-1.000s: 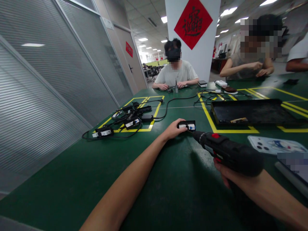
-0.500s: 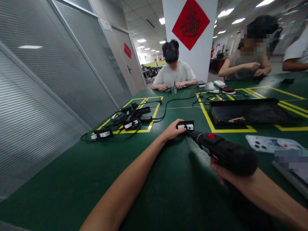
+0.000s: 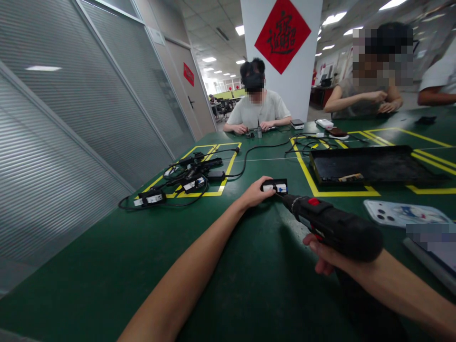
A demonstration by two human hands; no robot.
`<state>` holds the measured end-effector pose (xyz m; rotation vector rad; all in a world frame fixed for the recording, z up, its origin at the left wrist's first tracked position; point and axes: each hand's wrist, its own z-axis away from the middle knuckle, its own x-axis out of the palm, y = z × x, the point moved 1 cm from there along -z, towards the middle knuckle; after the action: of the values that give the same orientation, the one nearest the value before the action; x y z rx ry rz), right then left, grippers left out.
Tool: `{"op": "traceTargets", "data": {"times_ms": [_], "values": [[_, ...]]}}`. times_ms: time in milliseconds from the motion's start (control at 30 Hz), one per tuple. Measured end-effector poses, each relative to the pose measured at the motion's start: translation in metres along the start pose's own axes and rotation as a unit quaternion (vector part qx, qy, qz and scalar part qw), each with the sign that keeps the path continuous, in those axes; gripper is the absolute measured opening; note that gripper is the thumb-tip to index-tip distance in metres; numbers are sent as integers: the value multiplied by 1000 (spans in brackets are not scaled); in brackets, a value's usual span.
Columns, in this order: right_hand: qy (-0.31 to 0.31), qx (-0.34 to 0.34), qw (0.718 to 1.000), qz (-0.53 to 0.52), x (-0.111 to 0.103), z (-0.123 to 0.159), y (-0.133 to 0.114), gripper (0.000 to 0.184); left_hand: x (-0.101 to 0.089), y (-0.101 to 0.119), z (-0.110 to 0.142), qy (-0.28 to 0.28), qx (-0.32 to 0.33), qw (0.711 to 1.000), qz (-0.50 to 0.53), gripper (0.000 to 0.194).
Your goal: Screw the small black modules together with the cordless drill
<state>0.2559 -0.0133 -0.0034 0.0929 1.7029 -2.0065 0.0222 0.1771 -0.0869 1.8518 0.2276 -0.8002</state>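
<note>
My left hand [image 3: 257, 192] reaches across the green table [image 3: 142, 256] and grips the left end of a small black adapter [image 3: 276, 186] with white labels, pressing it flat. My right hand [image 3: 326, 254] is wrapped round the grip of a black electric screwdriver [image 3: 333, 225] with a red switch. The screwdriver's bit points up-left and touches the adapter's near edge. Most of my right fingers are hidden under the tool.
A pile of black adapters with cables [image 3: 185, 178] lies in a yellow-taped box at left. A black tray [image 3: 374, 164] sits at right, with a phone [image 3: 404, 213] in front of it. Other people sit working on the table's far side.
My right hand and the screwdriver have shifted slightly left and up toward the adapter, and the fingers have spread a little lower on the grip. My left hand has stayed put.
</note>
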Motion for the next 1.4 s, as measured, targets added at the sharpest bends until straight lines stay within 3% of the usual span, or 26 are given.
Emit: {"op": "traceTargets", "data": {"times_ms": [233, 367, 700, 1033, 1200, 1400], "values": [[61, 0, 997, 43, 2, 0, 3, 32, -1, -2, 0, 2, -2, 1000, 5, 50], [62, -8, 997, 39, 1, 1, 3, 27, -2, -4, -1, 0, -4, 1000, 10, 51], [66, -10, 997, 35, 0, 1, 0, 42, -2, -7, -2, 2, 8, 1000, 5, 51], [70, -7, 997, 44, 0, 2, 1, 32, 0, -11, -4, 2, -3, 999, 33, 52], [81, -28, 995, 46, -1, 2, 3, 38, 0, -8, -3, 5, 10, 999, 32, 51], [74, -1, 996, 46, 1, -1, 4, 40, 0, -6, -3, 7, 3, 1000, 18, 51]]}}
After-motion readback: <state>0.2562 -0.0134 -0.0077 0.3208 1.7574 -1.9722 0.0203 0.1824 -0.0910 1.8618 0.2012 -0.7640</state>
